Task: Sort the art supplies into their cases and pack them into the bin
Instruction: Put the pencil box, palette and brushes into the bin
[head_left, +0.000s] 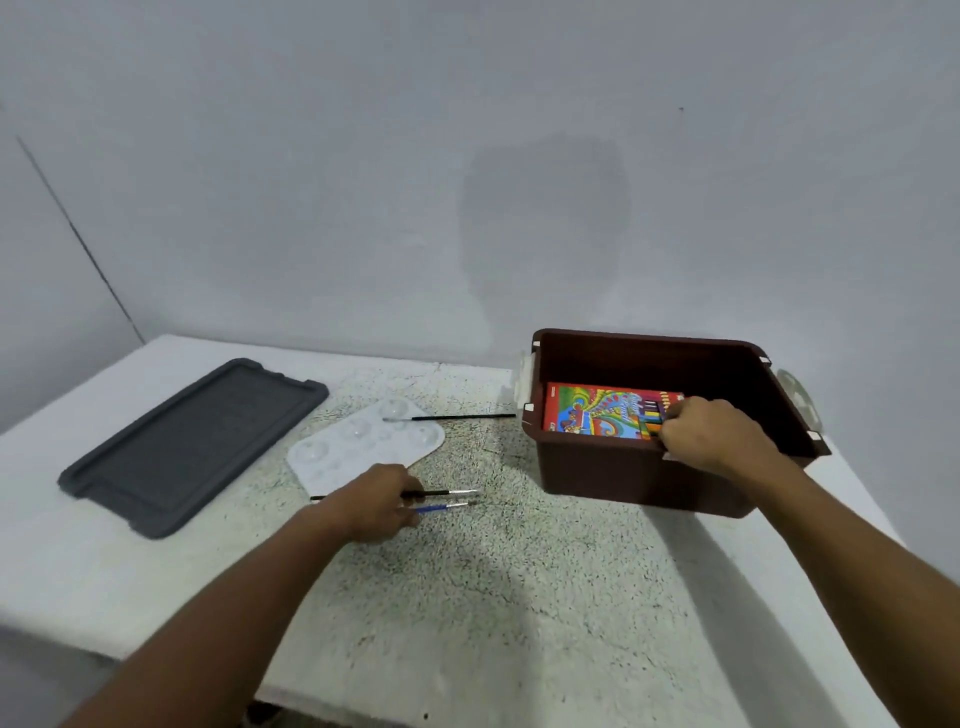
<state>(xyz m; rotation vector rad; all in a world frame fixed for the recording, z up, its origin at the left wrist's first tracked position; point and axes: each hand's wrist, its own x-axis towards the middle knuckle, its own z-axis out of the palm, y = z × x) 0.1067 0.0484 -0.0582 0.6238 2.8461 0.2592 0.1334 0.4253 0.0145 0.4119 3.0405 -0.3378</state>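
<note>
Packing stage: a colourful pencil box lies flat inside the brown bin; brushes and palette are not yet packed.
Right hand: reaches over the bin's near rim, fingers curled at the right end of the pencil box; whether they pinch the box or only touch it cannot be told.
Left hand: fingers curled around two brushes, a black-handled brush and a blue-handled brush, low over the table.
Third brush: lies apart, its tip end resting on the white palette, its handle pointing toward the bin.
Grey lid: lies flat at the table's left, well apart from the bin.
Risk, brushes: a loose grip on two thin handles could let one slip and roll on the table.
Risk, bin: pressing on the near rim may tip or slide the bin toward the table's right edge.
Risk, omission: the lone brush, thin and dark on speckled cloth, is easily overlooked.
</note>
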